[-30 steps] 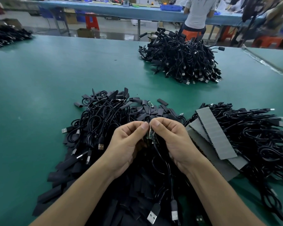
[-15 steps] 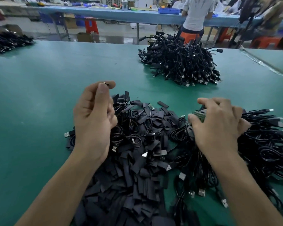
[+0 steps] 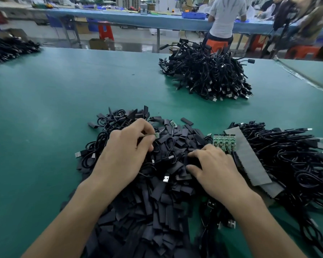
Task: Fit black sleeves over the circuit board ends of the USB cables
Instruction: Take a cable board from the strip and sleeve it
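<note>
Green matting covers the wide table (image 3: pixel 45 112), and most of its near side is taken up by a spread of black sleeves (image 3: pixel 147 211): short, flat, matt pieces of tubing lying across one another in a loose heap that runs from the near edge up between the two forearms. To the right of it lies a tangled mass of USB cables (image 3: pixel 287 161), thin black leads with silver plugs, and a second heap (image 3: pixel 207 73) of black leads sits well apart at the far side. Long grey strips (image 3: pixel 250 155) rest on the inner edge of the right-hand cables, with a row of green boards (image 3: pixel 224 141) at their far end. The left hand (image 3: pixel 123 157) hovers over the far part of the sleeve pile, fingers curled, pinching a cable (image 3: pixel 146 135) so that its small green circuit board (image 3: pixel 157 135) sticks out bare past the fingertips. The right hand (image 3: pixel 216 170) lies low on the pile just beside the boards, thumb and forefinger closed on a single sleeve (image 3: pixel 193 162), the other fingers bent.
</note>
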The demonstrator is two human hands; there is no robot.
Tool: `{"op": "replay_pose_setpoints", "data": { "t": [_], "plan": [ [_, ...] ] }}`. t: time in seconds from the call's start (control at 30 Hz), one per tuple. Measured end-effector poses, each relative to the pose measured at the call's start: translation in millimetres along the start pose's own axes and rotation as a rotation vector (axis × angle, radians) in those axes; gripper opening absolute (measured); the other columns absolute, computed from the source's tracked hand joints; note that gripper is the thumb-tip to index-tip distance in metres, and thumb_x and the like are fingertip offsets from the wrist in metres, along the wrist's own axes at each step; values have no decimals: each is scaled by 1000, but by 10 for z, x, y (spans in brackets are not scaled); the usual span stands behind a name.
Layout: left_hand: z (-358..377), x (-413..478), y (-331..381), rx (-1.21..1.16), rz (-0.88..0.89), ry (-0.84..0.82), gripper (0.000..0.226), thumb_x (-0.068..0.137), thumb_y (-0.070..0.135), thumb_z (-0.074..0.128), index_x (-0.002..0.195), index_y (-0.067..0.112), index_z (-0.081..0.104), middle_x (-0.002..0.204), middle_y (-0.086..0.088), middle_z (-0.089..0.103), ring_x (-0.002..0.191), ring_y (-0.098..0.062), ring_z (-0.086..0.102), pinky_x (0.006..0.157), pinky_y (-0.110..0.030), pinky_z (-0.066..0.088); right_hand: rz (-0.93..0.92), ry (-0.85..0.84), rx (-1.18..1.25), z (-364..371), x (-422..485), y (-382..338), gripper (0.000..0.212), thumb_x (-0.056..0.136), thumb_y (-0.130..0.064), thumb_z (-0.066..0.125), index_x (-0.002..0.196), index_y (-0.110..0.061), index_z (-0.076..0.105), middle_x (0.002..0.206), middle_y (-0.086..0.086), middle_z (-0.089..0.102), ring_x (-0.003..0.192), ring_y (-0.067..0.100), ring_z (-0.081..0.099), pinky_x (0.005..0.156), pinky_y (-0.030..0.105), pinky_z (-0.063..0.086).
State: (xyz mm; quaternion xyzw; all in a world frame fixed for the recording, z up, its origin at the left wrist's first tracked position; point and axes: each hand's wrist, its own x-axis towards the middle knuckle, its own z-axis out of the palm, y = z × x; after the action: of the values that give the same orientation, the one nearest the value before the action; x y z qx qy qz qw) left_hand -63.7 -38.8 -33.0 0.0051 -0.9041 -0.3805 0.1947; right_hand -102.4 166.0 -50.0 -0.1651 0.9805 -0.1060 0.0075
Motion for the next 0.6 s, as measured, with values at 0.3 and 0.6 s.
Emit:
{"op": "replay_pose_setpoints", "data": {
  "t": [0.3,0.6],
  "plan": [
    [-129,-28,213,123,200,185,6,96,38,52,96,37,58,60,8,58,52,-11,55,45,-28,42,-28,254,791,0,76,97,20,90,-18,69,88,-34,57,74,-6,68,70,8,67,67,28,53],
    [280,-80,60,-379,-189,-235,18,102,19,50,92,28,60,74,6,69,48,-8,49,44,-19,38,-151,174,946,44,64,64,24,82,-8,77,91,-30,76,80,-16,74,76,2,70,75,22,57]
  ]
}}
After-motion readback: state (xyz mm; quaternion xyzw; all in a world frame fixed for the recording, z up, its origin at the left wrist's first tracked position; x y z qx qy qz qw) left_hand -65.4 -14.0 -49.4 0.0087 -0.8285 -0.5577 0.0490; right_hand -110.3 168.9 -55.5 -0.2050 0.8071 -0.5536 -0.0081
